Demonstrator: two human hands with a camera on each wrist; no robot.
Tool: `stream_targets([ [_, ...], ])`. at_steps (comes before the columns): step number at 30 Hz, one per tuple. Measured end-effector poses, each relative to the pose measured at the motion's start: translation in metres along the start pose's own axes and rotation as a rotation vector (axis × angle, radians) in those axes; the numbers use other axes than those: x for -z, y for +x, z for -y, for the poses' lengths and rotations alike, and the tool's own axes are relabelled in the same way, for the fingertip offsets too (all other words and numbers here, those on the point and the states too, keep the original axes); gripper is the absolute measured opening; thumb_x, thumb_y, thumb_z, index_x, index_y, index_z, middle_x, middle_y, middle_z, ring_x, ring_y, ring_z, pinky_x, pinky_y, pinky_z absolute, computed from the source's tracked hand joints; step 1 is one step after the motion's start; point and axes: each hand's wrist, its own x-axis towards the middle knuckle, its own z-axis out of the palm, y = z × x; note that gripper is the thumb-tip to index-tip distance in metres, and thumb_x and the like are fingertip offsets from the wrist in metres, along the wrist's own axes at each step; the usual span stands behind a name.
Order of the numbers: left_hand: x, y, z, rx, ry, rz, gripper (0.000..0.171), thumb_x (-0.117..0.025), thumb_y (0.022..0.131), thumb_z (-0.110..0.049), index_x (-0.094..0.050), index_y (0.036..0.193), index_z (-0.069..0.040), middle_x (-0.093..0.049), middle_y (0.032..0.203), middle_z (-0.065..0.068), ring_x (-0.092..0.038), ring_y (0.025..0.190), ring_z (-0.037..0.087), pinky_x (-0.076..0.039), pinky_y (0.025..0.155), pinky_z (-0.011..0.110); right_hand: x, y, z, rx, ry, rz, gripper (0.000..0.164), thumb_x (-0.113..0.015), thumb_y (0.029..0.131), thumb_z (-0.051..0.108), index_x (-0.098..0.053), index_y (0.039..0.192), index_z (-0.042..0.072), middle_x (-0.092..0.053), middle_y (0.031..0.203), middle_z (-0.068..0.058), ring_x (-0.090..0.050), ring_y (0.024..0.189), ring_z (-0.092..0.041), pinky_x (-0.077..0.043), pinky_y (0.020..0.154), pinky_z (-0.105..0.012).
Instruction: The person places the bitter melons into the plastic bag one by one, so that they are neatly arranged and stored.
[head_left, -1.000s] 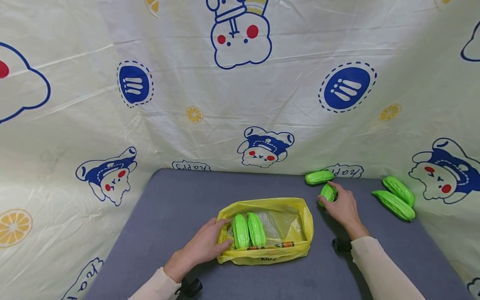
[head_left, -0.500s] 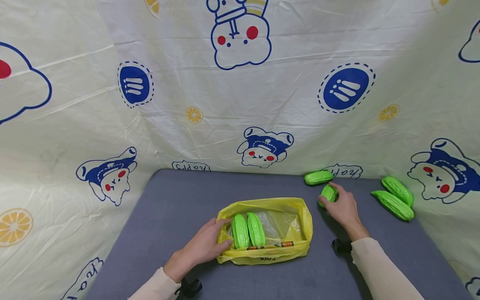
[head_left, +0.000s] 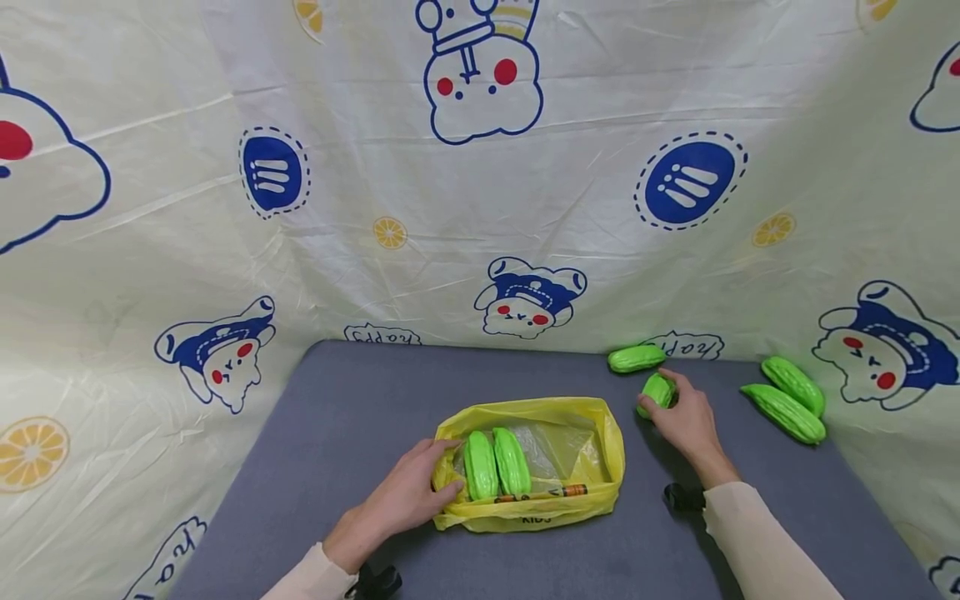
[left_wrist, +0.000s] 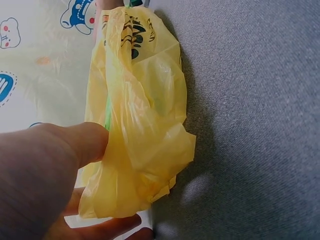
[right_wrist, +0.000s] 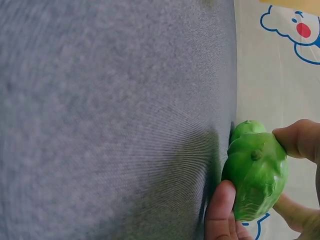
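Note:
A yellow plastic bag [head_left: 536, 521] lies with its mouth spread wide, and two green bitter melons [head_left: 481, 467] rest side by side in its left part. My left hand [head_left: 408, 487] pinches the bag's left rim, the thumb [left_wrist: 90, 142] on one side of the film and the fingers on the other. To the right of the bag, my right hand [head_left: 688, 421] grips another bitter melon [right_wrist: 257, 175] between thumb and fingers, close over the table. Its stem end faces the right wrist camera. Part of this melon is hidden behind the hand in the head view.
One bitter melon [head_left: 636, 358] lies at the table's back edge, just beyond my right hand. Two more bitter melons [head_left: 786, 414] lie together at the right on the grey table [head_left: 360, 400]. A printed cream sheet [head_left: 337, 167] hangs behind and around the table.

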Motion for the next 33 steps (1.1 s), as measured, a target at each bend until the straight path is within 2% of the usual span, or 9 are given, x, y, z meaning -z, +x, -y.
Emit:
stream_targets([
  [3,0.001,-0.002,0.000,0.014,-0.020,-0.013,0.061,-0.080,0.108,-0.022,-0.063,0.164,-0.003,-0.067,0.157,0.025,-0.068,0.146,0.044,-0.058,0.118,0.066,0.001,-0.001,0.001,0.001,0.002,-0.003,0.083,-0.074,0.114,0.039,-0.040,0.178,-0.001,-0.059,0.152,-0.043,-0.063,0.129,-0.056,-0.054,0.100,-0.067],
  [9,0.003,-0.004,-0.001,0.038,-0.052,-0.037,0.061,-0.083,0.107,-0.020,-0.065,0.163,-0.004,-0.066,0.158,0.025,-0.065,0.149,0.048,-0.055,0.121,0.069,0.003,-0.006,0.005,-0.013,0.016,0.012,0.083,-0.073,0.114,0.039,-0.037,0.179,0.000,-0.056,0.155,-0.041,-0.064,0.127,-0.053,-0.054,0.097,-0.064],
  [15,0.003,-0.007,-0.002,0.054,-0.056,-0.045,0.062,-0.085,0.106,-0.022,-0.065,0.161,-0.003,-0.067,0.157,0.025,-0.065,0.149,0.048,-0.054,0.122,0.070,0.003,-0.011,0.009,-0.031,0.019,0.014,0.083,-0.074,0.114,0.039,-0.037,0.179,0.002,-0.057,0.154,-0.037,-0.067,0.118,-0.045,-0.051,0.083,-0.043],
  [17,0.003,-0.007,-0.002,0.061,-0.055,-0.045,0.063,-0.085,0.106,-0.023,-0.065,0.162,-0.003,-0.067,0.157,0.024,-0.065,0.150,0.048,-0.053,0.123,0.070,0.003,-0.012,0.009,-0.031,0.014,0.009,0.084,-0.074,0.114,0.040,-0.037,0.179,0.003,-0.057,0.154,-0.036,-0.067,0.116,-0.044,-0.050,0.082,-0.040],
  [33,0.002,-0.008,0.001,0.063,-0.074,-0.033,0.065,-0.084,0.106,-0.023,-0.063,0.164,-0.003,-0.067,0.159,0.025,-0.064,0.151,0.049,-0.053,0.123,0.071,0.003,-0.024,0.007,-0.035,0.053,0.022,0.084,-0.076,0.113,0.038,-0.037,0.179,0.004,-0.055,0.164,-0.037,-0.065,0.122,-0.044,-0.049,0.084,-0.040],
])
